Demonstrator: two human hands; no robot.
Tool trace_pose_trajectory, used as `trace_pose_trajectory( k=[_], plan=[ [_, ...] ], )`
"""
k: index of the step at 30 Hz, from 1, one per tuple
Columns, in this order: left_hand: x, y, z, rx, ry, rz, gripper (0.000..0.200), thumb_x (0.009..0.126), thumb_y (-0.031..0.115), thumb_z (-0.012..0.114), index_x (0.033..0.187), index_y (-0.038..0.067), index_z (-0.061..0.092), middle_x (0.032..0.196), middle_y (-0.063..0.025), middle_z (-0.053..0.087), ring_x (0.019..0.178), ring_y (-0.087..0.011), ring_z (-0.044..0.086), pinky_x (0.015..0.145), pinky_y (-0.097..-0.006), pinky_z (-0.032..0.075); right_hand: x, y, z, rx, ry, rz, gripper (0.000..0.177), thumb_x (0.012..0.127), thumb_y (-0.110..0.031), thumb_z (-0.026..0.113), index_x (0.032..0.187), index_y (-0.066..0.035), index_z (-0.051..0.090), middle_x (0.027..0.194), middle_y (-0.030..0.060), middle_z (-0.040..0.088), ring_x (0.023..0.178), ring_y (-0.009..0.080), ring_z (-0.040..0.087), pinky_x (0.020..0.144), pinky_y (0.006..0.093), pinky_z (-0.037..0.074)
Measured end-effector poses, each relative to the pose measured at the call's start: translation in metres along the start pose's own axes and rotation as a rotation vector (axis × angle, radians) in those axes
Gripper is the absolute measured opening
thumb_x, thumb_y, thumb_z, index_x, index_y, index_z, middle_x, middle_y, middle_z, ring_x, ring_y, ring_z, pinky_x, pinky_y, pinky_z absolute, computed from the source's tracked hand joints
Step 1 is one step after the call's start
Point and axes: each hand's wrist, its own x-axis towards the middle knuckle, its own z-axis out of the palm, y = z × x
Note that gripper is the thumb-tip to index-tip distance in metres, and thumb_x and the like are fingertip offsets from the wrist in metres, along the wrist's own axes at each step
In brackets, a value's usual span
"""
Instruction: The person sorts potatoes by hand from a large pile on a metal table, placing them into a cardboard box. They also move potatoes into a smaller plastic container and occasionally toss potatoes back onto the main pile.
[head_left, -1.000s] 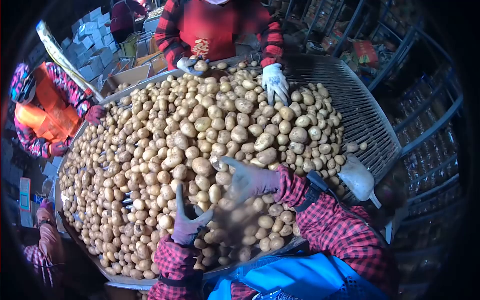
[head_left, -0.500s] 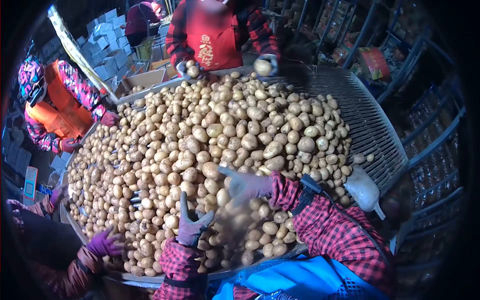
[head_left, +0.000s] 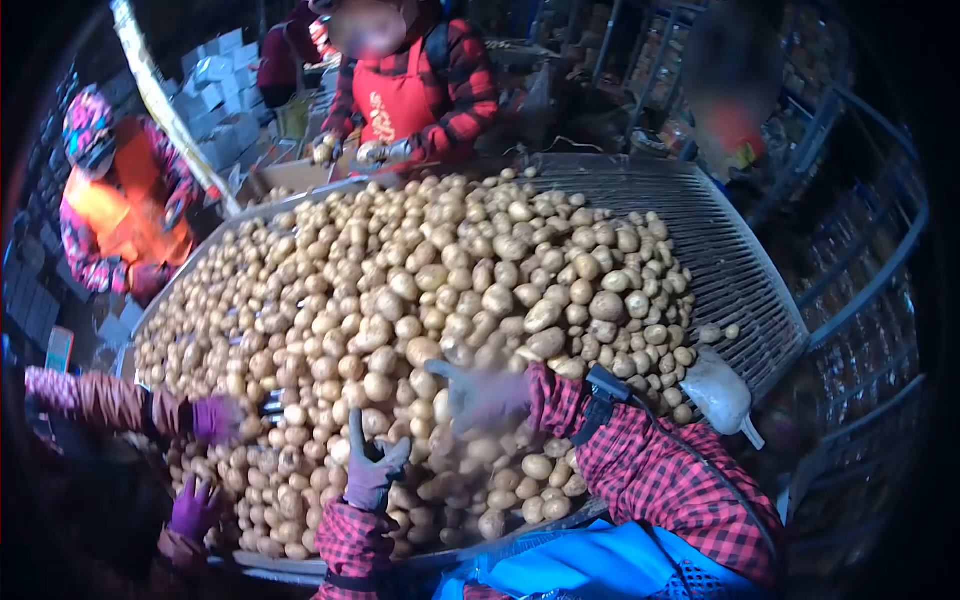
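Note:
A large heap of potatoes (head_left: 400, 290) covers a slatted metal table (head_left: 700, 215). My left hand (head_left: 372, 470), in a grey-purple glove, is over the near middle of the heap with its fingers apart and nothing in it. To its right, my right hand (head_left: 480, 395) in a similar glove reaches over the potatoes, thumb and fingers spread. The right hand is slightly blurred, and no potato shows in its grasp. Several potatoes below it are smeared by motion.
A white scoop (head_left: 718, 390) lies at the table's right edge. A co-worker's purple-gloved hands (head_left: 193, 508) are at the lower left. One person in a red apron (head_left: 392, 105) stands across; another in an orange vest (head_left: 130, 215) is at the left. Metal racks (head_left: 870, 260) stand right.
The view has shifted slightly. The co-worker at the lower left now has both hands over the heap. The red-aproned person has moved left, and another person appears at the upper right.

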Motion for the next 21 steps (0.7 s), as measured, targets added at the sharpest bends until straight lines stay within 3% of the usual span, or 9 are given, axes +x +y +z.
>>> trace_pose_trajectory(
  k=[3, 6, 7, 8, 9, 11, 13, 17, 21],
  plan=[
    [-0.023, -0.001, -0.019, -0.058, 0.147, -0.031, 0.09, 0.085, 0.01, 0.069, 0.152, 0.012, 0.009, 0.076, -0.0036, 0.059, 0.057, -0.0089, 0.054, 0.052, -0.0244, 0.047, 0.011, 0.002, 0.013, -0.089, -0.006, 0.074, 0.107, 0.074, -0.018, 0.08, 0.151, -0.006, 0.006, 0.083, 0.0059, 0.062, 0.066, 0.0104, 0.056, 0.06, 0.0249, 0.049],
    [-0.051, -0.031, -0.065, -0.161, 0.233, 0.28, 0.081, 0.087, 0.003, 0.064, 0.151, 0.009, 0.014, 0.073, 0.001, 0.055, 0.059, -0.0049, 0.048, 0.053, -0.0188, 0.039, 0.023, 0.015, 0.016, -0.352, 0.057, 0.016, 0.1, 0.076, -0.034, 0.077, 0.15, -0.007, 0.016, 0.101, 0.0138, 0.061, 0.085, 0.0179, 0.061, 0.075, 0.0326, 0.051],
    [-0.066, -0.043, -0.082, 0.067, 0.486, 0.172, 0.068, 0.091, 0.003, 0.059, 0.149, 0.008, 0.024, 0.076, 0.0006, 0.054, 0.063, -0.0045, 0.047, 0.054, -0.019, 0.039, 0.03, 0.018, 0.019, -0.49, 0.102, -0.035, 0.097, 0.077, -0.04, 0.075, 0.149, -0.007, 0.02, 0.108, 0.0165, 0.06, 0.095, 0.0217, 0.061, 0.083, 0.036, 0.05],
    [-0.083, -0.05, -0.102, 0.069, 0.527, 0.227, 0.063, 0.092, 0.004, 0.058, 0.147, 0.006, 0.029, 0.08, -0.0005, 0.055, 0.065, -0.0053, 0.048, 0.056, -0.0192, 0.04, 0.039, 0.025, 0.023, -0.75, 0.217, -0.294, 0.092, 0.077, -0.044, 0.073, 0.147, -0.006, 0.027, 0.115, 0.0199, 0.057, 0.107, 0.0321, 0.057, 0.094, 0.0403, 0.045],
    [-0.099, -0.053, -0.115, 0.073, 0.563, 0.285, 0.057, 0.093, 0.004, 0.057, 0.145, 0.005, 0.033, 0.084, -0.0017, 0.055, 0.067, -0.0062, 0.048, 0.058, -0.0195, 0.042, 0.042, 0.005, 0.029, -0.856, 0.205, -0.213, 0.088, 0.076, -0.045, 0.071, 0.144, -0.006, 0.033, 0.124, 0.0214, 0.053, 0.118, 0.0391, 0.049, 0.103, 0.0442, 0.038],
    [-0.121, -0.062, -0.123, 0.369, 0.749, 0.35, 0.051, 0.094, 0.006, 0.056, 0.141, 0.002, 0.038, 0.095, -0.0044, 0.057, 0.073, -0.0092, 0.052, 0.065, -0.0217, 0.046, 0.063, 0.011, 0.033, -1.227, 0.301, -0.426, 0.085, 0.075, -0.049, 0.069, 0.141, -0.006, 0.037, 0.133, 0.0219, 0.046, 0.124, 0.0411, 0.041, 0.107, 0.0481, 0.032],
    [-0.148, -0.078, -0.123, 0.444, 0.836, 0.199, 0.04, 0.095, 0.011, 0.054, 0.133, 0.0, 0.046, 0.11, -0.0085, 0.058, 0.091, -0.0121, 0.055, 0.074, -0.0269, 0.048, 0.085, 0.01, 0.042, -1.244, 0.23, -0.334, 0.086, 0.075, -0.052, 0.067, 0.141, -0.006, 0.037, 0.139, 0.0235, 0.038, 0.13, 0.0417, 0.033, 0.109, 0.0513, 0.027],
    [-0.151, -0.097, -0.122, 0.957, 0.657, 0.267, 0.032, 0.084, 0.013, 0.06, 0.115, 0.003, 0.058, 0.095, -0.0194, 0.058, 0.085, -0.0386, 0.057, 0.077, -0.0458, 0.045, 0.128, 0.003, 0.058, -1.5, 0.187, -0.113, 0.093, 0.07, -0.047, 0.072, 0.144, -0.005, 0.034, 0.149, 0.0281, 0.022, 0.14, 0.0446, 0.018, 0.112, 0.0527, 0.021],
    [-0.15, -0.1, -0.127, 1.051, 0.693, 0.227, 0.034, 0.082, 0.016, 0.06, 0.115, 0.007, 0.06, 0.086, -0.0185, 0.06, 0.08, -0.0392, 0.057, 0.07, -0.0484, 0.044, 0.168, -0.017, 0.041, -1.463, 0.014, -0.044, 0.094, 0.063, -0.048, 0.078, 0.14, -0.008, 0.041, 0.148, 0.0283, 0.023, 0.138, 0.0434, 0.024, 0.11, 0.047, 0.029]
  ],
)
